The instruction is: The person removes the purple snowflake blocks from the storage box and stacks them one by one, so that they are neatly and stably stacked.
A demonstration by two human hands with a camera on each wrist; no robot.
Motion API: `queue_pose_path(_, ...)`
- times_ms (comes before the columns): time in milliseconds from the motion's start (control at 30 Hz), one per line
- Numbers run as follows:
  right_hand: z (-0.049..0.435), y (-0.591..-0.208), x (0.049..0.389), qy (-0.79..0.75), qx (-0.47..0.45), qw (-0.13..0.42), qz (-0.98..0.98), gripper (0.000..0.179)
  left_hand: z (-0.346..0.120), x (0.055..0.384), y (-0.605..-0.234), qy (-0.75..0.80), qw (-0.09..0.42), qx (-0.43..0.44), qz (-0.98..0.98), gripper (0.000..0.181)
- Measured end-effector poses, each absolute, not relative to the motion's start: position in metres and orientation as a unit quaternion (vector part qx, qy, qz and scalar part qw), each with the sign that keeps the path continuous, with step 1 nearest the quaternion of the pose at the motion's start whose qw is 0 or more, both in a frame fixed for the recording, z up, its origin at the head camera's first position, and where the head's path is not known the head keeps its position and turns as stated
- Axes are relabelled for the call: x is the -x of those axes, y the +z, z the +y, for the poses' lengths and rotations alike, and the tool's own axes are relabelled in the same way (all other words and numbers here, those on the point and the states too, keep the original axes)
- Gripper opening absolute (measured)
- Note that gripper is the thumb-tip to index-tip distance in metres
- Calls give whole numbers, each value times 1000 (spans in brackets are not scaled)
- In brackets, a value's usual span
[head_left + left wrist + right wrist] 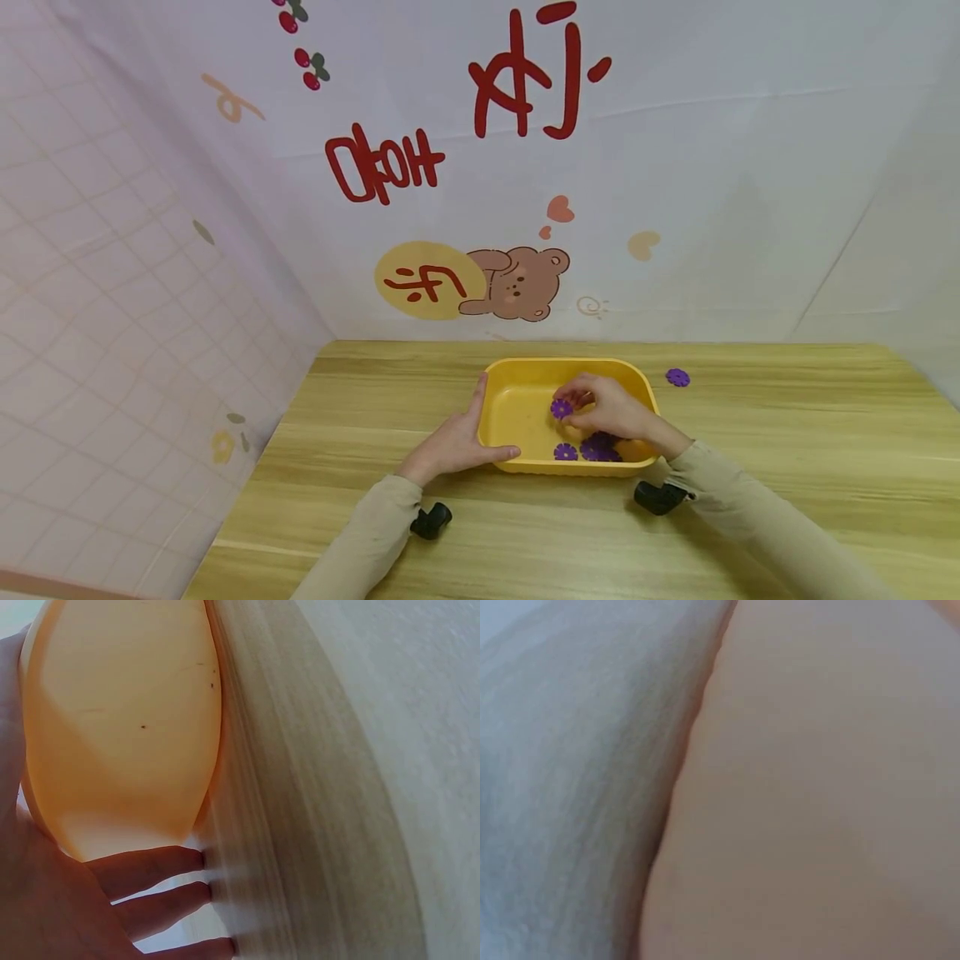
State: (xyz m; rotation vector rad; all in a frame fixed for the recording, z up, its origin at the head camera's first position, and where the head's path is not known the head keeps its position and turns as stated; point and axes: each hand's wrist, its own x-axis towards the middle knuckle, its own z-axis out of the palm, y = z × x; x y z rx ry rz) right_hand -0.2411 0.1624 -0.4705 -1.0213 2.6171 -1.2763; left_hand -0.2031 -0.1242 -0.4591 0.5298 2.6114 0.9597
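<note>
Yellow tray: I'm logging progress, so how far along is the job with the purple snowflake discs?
In hand: the right hand pinches one disc over the yellow tray, which the left hand touches. Direction unclear: if filling, the disc cluster inside looks done and the lone disc on the table is left; if emptying, the reverse.

The head view looks forward and down from above the worktop (360, 400), far enough back to take in the wall (712, 167) across its upper half and both arms below. The left wrist view sits close and turned sideways, facing the outside of the tub (517, 421) at upper left; these two share the tub's left end and the left grip (456, 442). The right wrist view is pressed very near a blurred, pale surface (802, 795) filling its right side.
</note>
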Motion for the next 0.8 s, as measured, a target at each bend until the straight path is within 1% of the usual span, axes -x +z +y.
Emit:
queue_pose_path(233,168,-461,241,-414,326,6,850,33,-124,204,-460,335,158,-180,911,124)
queue_pose_path(567,191,-451,239,-426,335,-6,840,34,-125,204,-461,344,160,-180,908,124)
queue_pose_path(800,208,-447,234,-422,308,-22,853,35,-125,204,-461,343,158,-183,908,124)
